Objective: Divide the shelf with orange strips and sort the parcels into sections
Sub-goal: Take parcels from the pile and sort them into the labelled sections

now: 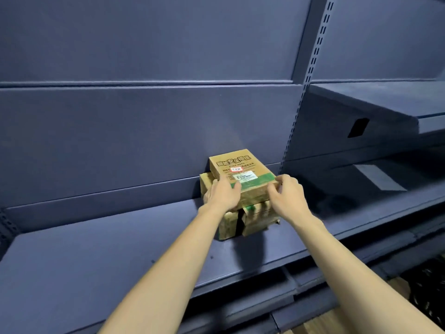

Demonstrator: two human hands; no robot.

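A brown cardboard parcel [240,168] with black print, a white label and a green band lies on top of a small stack of similar parcels [250,218] on the dark blue shelf [101,249]. My left hand [222,194] grips the top parcel's near left edge, thumb on its top face. My right hand [284,194] holds its near right corner with curled fingers. The stack stands against the shelf's back panel. The lower parcels are partly hidden by my hands. No orange strips are in view.
A perforated upright post [301,97] stands right of the stack. Beyond it, the neighbouring bay has a higher shelf [385,102] and a lower one [375,189]. A wood-coloured floor [397,285] shows at the bottom right.
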